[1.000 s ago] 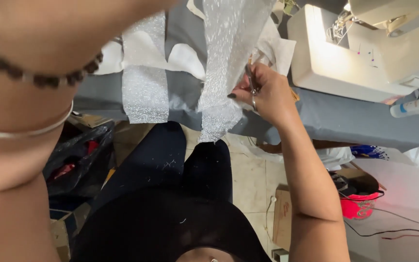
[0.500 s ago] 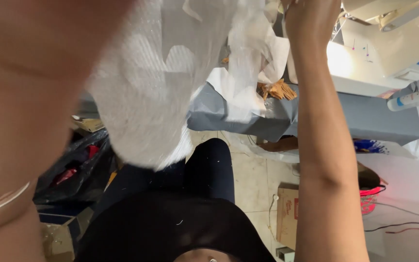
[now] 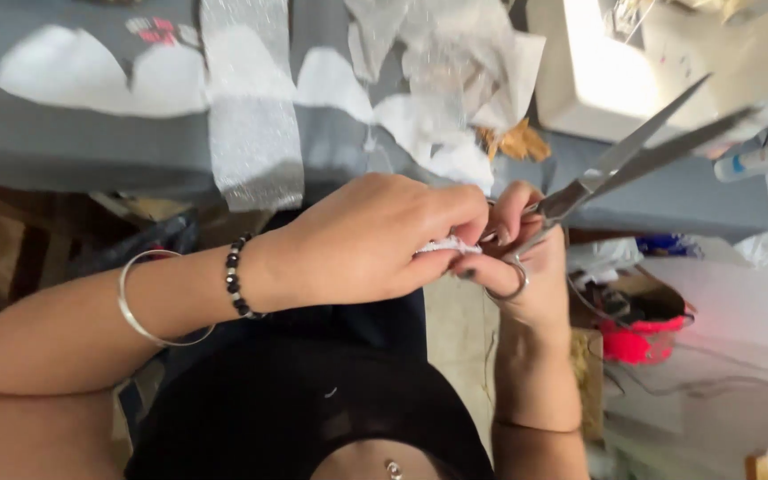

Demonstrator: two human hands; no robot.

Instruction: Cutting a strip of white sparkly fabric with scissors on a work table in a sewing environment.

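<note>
The scissors (image 3: pixel 633 156) are bare metal, smooth and shiny along the blades. The right hand (image 3: pixel 526 267) wears a polished metal ring; the left hand (image 3: pixel 366 240) pinches a scrap of white cloth (image 3: pixel 442 246). A glittery, rough-looking silver fabric strip (image 3: pixel 251 124) hangs over the matt grey table (image 3: pixel 64 151). Thin white fabric pieces (image 3: pixel 446 80) look crumpled and papery. The sewing machine (image 3: pixel 615 71) is glossy white plastic.
</note>
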